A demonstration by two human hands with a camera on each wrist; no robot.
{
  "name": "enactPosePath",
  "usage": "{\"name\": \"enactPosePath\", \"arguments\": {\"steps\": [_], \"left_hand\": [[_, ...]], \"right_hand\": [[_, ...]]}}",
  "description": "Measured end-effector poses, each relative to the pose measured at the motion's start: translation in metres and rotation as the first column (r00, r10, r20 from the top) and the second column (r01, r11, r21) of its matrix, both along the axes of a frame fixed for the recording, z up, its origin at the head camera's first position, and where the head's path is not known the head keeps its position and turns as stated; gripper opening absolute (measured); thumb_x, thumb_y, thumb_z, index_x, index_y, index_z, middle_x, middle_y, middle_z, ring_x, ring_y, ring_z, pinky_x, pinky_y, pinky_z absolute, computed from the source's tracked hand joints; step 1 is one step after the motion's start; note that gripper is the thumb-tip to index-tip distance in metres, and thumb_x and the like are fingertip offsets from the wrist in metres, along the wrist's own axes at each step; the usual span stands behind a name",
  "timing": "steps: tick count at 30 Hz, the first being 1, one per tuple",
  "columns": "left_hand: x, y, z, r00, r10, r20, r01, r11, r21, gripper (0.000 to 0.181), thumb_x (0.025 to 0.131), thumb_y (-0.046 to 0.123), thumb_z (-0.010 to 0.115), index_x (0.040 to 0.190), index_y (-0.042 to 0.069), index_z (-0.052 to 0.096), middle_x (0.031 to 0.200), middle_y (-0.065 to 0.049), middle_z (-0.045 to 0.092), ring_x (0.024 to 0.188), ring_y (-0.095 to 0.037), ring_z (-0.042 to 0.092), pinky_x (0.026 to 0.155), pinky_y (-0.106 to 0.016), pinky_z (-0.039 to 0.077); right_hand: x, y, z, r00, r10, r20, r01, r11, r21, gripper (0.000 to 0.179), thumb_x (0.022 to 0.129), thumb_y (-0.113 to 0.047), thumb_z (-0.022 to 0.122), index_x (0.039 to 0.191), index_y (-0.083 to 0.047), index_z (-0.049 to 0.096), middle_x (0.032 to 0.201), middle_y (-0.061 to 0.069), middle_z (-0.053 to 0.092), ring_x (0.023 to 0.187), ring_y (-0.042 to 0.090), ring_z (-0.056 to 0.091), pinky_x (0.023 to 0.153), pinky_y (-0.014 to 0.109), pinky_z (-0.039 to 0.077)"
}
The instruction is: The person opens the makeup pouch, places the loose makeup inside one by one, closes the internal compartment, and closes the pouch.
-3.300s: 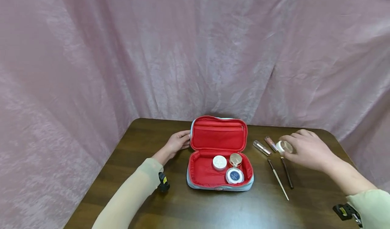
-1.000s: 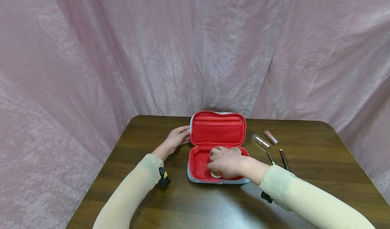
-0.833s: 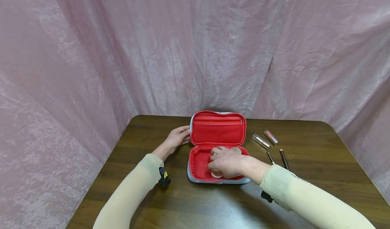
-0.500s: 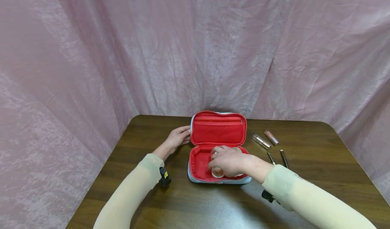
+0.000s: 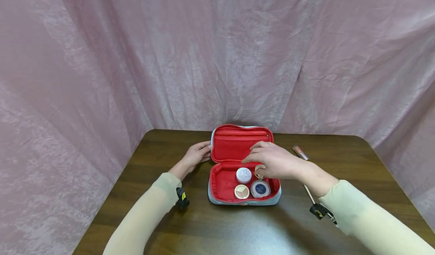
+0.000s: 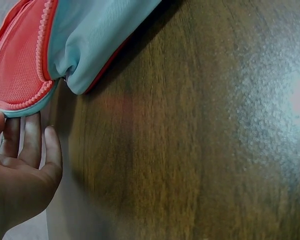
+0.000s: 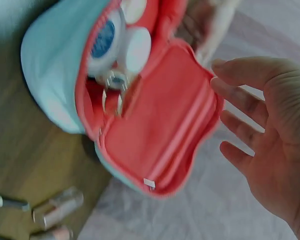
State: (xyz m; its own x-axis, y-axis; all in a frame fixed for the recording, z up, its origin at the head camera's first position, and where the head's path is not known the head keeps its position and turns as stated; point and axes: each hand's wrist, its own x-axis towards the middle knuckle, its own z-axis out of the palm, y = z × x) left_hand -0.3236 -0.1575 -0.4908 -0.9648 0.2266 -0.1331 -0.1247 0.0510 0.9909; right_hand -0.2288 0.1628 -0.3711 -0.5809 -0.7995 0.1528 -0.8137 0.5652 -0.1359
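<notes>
A light-blue cosmetic bag (image 5: 221, 201) with red lining lies unzipped on the table, its lid raised. My left hand (image 5: 195, 156) pinches the lid's left edge, thumb in front and fingers (image 6: 32, 140) behind. Inside the bag are a white jar (image 5: 243, 175), a gold-lidded jar (image 5: 259, 172), a white compact (image 5: 260, 189) with a blue label, and a round three-colour palette (image 5: 241, 191) near the front. My right hand (image 5: 276, 160) hovers over the bag's right side, fingers spread and holding nothing, partly covering the gold-lidded jar. In the right wrist view its fingers (image 7: 242, 100) overlap the lid's edge.
Right of the bag, a lip gloss tube (image 5: 300, 152) and a pale-handled brush (image 5: 309, 194) lie on the wooden table (image 5: 170, 145), the brush partly behind my right arm. A clear-capped tube (image 7: 57, 207) shows in the right wrist view. A pink curtain (image 5: 217, 59) hangs behind.
My right hand carried the round palette from the table's right side into the bag and let go of it. It has since risen and drawn back rightward. The left hand stays at the lid.
</notes>
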Motion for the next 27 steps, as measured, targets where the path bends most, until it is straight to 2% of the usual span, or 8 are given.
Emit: {"name": "enactPosePath", "arguments": {"steps": [4, 9, 13, 18, 22, 27], "left_hand": [[0.000, 0.001, -0.003, 1.000, -0.010, 0.009, 0.010, 1.000, -0.002, 0.041, 0.107, 0.019, 0.056, 0.146, 0.005, 0.056, 0.111, -0.006, 0.073, 0.093, -0.013, 0.069, 0.104, -0.054, 0.048], [0.004, 0.001, -0.005, 1.000, -0.021, 0.009, 0.021, 1.000, 0.008, 0.041, 0.108, 0.018, 0.056, 0.146, 0.004, 0.056, 0.114, -0.008, 0.074, 0.093, -0.013, 0.070, 0.105, -0.057, 0.046], [0.004, 0.000, -0.004, 1.000, -0.009, 0.001, 0.009, 1.000, 0.000, 0.040, 0.107, 0.018, 0.056, 0.145, 0.005, 0.057, 0.115, -0.008, 0.074, 0.093, -0.014, 0.071, 0.103, -0.055, 0.048], [0.005, -0.002, -0.006, 1.000, 0.008, -0.002, -0.008, 1.000, 0.004, 0.040, 0.107, 0.018, 0.057, 0.145, 0.005, 0.058, 0.114, -0.009, 0.074, 0.094, -0.016, 0.071, 0.102, -0.054, 0.050], [0.008, -0.006, -0.010, 1.000, 0.013, 0.010, -0.013, 1.000, -0.005, 0.039, 0.107, 0.017, 0.056, 0.144, 0.004, 0.058, 0.113, -0.008, 0.074, 0.093, -0.015, 0.071, 0.100, -0.052, 0.051], [0.009, -0.007, -0.009, 1.000, 0.024, -0.001, -0.024, 1.000, -0.004, 0.040, 0.107, 0.018, 0.057, 0.144, 0.003, 0.058, 0.112, -0.007, 0.074, 0.092, -0.014, 0.070, 0.099, -0.052, 0.052]], "right_hand": [[0.000, 0.020, 0.011, 0.998, -0.055, -0.030, 0.053, 0.997, -0.047, 0.038, 0.085, -0.017, 0.081, 0.123, -0.022, 0.075, 0.120, -0.007, 0.071, 0.122, 0.026, 0.055, 0.106, 0.051, 0.041], [-0.003, 0.048, 0.015, 0.992, -0.115, -0.061, 0.110, 0.991, -0.079, 0.040, 0.082, -0.010, 0.081, 0.121, -0.019, 0.076, 0.116, -0.004, 0.072, 0.117, 0.029, 0.057, 0.101, 0.053, 0.045], [-0.009, 0.073, 0.016, 0.976, -0.208, -0.057, 0.204, 0.977, -0.069, 0.041, 0.081, -0.010, 0.081, 0.121, -0.020, 0.076, 0.114, -0.003, 0.072, 0.117, 0.031, 0.057, 0.098, 0.056, 0.044], [-0.018, 0.100, 0.009, 0.926, -0.372, -0.058, 0.369, 0.927, -0.063, 0.034, 0.083, -0.017, 0.080, 0.117, -0.018, 0.077, 0.114, 0.003, 0.073, 0.117, 0.037, 0.056, 0.096, 0.060, 0.043], [-0.025, 0.117, -0.003, 0.868, -0.495, -0.022, 0.494, 0.869, -0.034, 0.032, 0.087, -0.025, 0.079, 0.117, -0.015, 0.077, 0.118, 0.008, 0.073, 0.120, 0.041, 0.054, 0.098, 0.062, 0.039], [-0.037, 0.131, -0.014, 0.801, -0.598, 0.034, 0.599, 0.801, -0.010, 0.035, 0.088, -0.026, 0.077, 0.120, -0.010, 0.074, 0.116, 0.011, 0.073, 0.113, 0.043, 0.054, 0.095, 0.063, 0.038]]}}
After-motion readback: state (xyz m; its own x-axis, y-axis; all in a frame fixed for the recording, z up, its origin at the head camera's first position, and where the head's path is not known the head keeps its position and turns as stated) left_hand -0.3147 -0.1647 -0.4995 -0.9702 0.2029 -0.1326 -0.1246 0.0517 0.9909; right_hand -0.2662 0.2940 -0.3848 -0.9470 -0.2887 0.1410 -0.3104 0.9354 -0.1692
